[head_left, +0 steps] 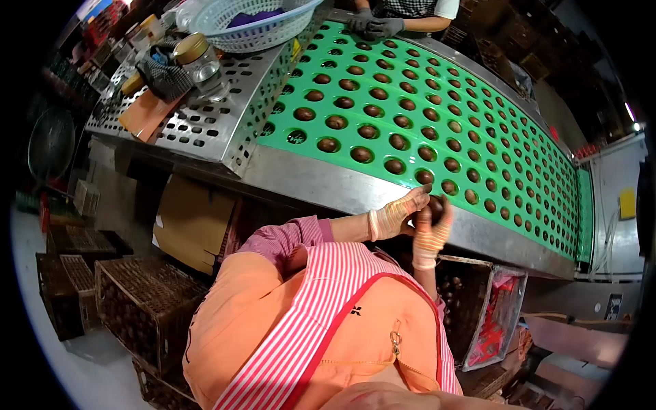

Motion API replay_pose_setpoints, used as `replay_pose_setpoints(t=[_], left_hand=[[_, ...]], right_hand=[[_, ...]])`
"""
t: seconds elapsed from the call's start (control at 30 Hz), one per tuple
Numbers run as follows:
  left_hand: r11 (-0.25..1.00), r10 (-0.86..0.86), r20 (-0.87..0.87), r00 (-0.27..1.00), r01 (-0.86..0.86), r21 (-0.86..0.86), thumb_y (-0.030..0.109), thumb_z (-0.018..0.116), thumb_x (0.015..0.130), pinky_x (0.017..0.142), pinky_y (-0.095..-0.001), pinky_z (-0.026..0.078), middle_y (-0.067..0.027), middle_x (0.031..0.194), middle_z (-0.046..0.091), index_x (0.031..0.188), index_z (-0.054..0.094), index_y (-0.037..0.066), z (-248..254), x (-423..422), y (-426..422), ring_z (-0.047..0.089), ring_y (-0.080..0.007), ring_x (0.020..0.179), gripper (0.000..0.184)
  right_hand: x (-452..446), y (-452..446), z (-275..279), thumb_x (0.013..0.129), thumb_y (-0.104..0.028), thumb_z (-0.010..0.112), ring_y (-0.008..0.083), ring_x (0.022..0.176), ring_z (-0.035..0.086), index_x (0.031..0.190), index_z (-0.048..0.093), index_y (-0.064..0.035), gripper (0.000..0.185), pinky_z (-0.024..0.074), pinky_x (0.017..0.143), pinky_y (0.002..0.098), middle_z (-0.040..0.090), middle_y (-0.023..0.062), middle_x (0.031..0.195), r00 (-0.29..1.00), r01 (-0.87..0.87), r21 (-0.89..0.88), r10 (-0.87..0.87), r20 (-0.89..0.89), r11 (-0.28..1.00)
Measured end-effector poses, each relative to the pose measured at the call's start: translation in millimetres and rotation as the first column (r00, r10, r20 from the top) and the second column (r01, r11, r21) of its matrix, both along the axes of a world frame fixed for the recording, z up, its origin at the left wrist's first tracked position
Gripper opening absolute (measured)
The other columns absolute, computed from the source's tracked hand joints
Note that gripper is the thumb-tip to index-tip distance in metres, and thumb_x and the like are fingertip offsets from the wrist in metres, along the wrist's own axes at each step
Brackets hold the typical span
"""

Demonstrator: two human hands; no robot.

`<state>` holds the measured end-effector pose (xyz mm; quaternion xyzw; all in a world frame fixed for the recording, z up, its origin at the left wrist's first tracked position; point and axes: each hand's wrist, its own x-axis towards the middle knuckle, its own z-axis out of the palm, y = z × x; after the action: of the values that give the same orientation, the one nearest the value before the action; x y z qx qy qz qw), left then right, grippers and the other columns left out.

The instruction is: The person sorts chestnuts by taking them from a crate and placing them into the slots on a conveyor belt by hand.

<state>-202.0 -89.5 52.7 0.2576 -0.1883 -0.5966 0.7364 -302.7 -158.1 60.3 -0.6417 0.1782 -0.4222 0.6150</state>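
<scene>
My left hand (402,213) and my right hand (432,236), both in striped gloves with bare fingertips, come together at the near edge of the green sheet. Between their fingers is a dark brown round fruit (436,206), partly hidden; both hands are closed about it. The green sheet (301,152) has rows of round pockets. Most of those in view hold a similar brown fruit (395,165), while a few at the left end have none.
A perforated metal table (239,130) at the left carries a light blue basket (253,37), a gold-lidded jar (205,72) and a brown board (152,115). Another person's gloved hands (376,26) rest at the far edge. Crates of fruit (147,301) stand below left; another crate (465,294) is below right.
</scene>
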Motion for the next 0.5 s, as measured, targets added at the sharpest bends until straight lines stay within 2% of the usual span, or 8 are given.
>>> replay_pose_setpoints(t=[0.03,0.07,0.1,0.17,0.27,0.33,0.4,0.5], left_hand=[[1.000,0.017,0.007,1.000,-0.017,0.009,0.052,0.059,0.092,0.079,-0.0379,0.053,-0.0074,0.114,0.059,0.150,0.027,0.018,5.4,8.2,4.0,0.063,-0.0175,0.086,0.075],[0.999,0.035,-0.085,0.996,-0.035,0.007,0.050,0.057,0.093,0.066,-0.0302,0.051,0.0000,0.092,0.064,0.141,0.042,0.018,14.7,17.7,15.8,0.059,-0.0132,0.063,0.059],[0.994,0.082,-0.249,0.965,-0.060,0.094,0.051,0.057,0.093,0.069,-0.0304,0.052,0.0004,0.080,0.063,0.127,0.054,0.018,13.2,20.3,13.0,0.060,-0.0133,0.066,0.047],[0.915,0.270,-0.262,0.926,-0.163,0.368,0.054,0.056,0.093,0.064,-0.0308,0.052,-0.0004,0.068,0.061,0.113,0.059,0.018,25.7,27.8,27.5,0.060,-0.0125,0.066,0.041],[0.959,0.251,-0.128,0.959,-0.229,0.165,0.053,0.055,0.093,0.050,-0.0330,0.049,-0.0024,0.077,0.065,0.110,0.058,0.018,12.0,46.0,59.3,0.056,-0.0136,0.052,0.039],[0.883,0.437,-0.220,0.872,-0.369,0.292,0.050,0.057,0.092,0.044,-0.0302,0.044,-0.0041,0.079,0.065,0.112,0.057,0.016,15.2,53.0,74.3,0.052,-0.0144,0.045,0.039],[0.797,0.569,-0.150,0.808,-0.498,0.343,0.045,0.061,0.091,0.041,-0.0300,0.043,-0.0049,0.081,0.063,0.114,0.058,0.014,-35.1,74.8,64.2,0.057,-0.0164,0.048,0.038],[0.736,0.632,-0.080,0.771,-0.565,0.374,0.040,0.063,0.090,0.041,-0.0283,0.043,-0.0026,0.090,0.060,0.112,0.061,0.011,-12.6,104.2,116.8,0.058,-0.0131,0.056,0.036]], right_hand=[[12.8,-0.8,1.7,0.094,-0.016,0.061,0.0294,0.105,0.059,0.131,0.050,-0.0035,0.040,0.0475,0.090,0.0390,0.060,0.0138,0.121,0.956,0.050,-0.565,-0.203,-0.211,0.823],[21.8,1.2,10.6,0.094,-0.017,0.059,0.0344,0.109,0.056,0.131,0.051,-0.0029,0.040,0.0447,0.095,0.0423,0.059,0.0148,0.123,0.940,-0.001,-0.713,-0.242,-0.239,0.701],[35.3,3.6,18.4,0.094,-0.019,0.058,0.0394,0.113,0.054,0.130,0.052,-0.0024,0.041,0.0419,0.099,0.0456,0.059,0.0159,0.125,0.932,-0.060,-0.831,-0.266,-0.244,0.552],[48.6,5.2,5.9,0.096,-0.024,0.053,0.0411,0.123,0.046,0.134,0.049,-0.0019,0.044,0.0371,0.104,0.0472,0.055,0.0167,0.132,0.898,-0.182,-0.813,-0.243,-0.366,0.553],[67.8,19.6,-11.1,0.098,-0.034,0.049,0.0426,0.125,0.043,0.139,0.045,-0.0013,0.052,0.0362,0.105,0.0486,0.051,0.0223,0.134,0.862,-0.366,-0.629,-0.004,-0.506,0.686],[77.5,23.7,-18.5,0.098,-0.040,0.050,0.0426,0.125,0.045,0.141,0.041,-0.0001,0.059,0.0372,0.105,0.0472,0.048,0.0257,0.136,0.808,-0.483,-0.527,0.124,-0.576,0.699],[85.3,19.2,-27.3,0.099,-0.036,0.051,0.0406,0.124,0.047,0.141,0.041,0.0002,0.057,0.0371,0.105,0.0459,0.048,0.0244,0.136,0.830,-0.484,-0.541,0.164,-0.534,0.688],[96.9,2.3,-54.2,0.097,-0.018,0.056,0.0354,0.122,0.051,0.137,0.046,0.0013,0.045,0.0381,0.104,0.0430,0.053,0.0223,0.131,0.915,-0.350,-0.491,0.179,-0.362,0.798]])
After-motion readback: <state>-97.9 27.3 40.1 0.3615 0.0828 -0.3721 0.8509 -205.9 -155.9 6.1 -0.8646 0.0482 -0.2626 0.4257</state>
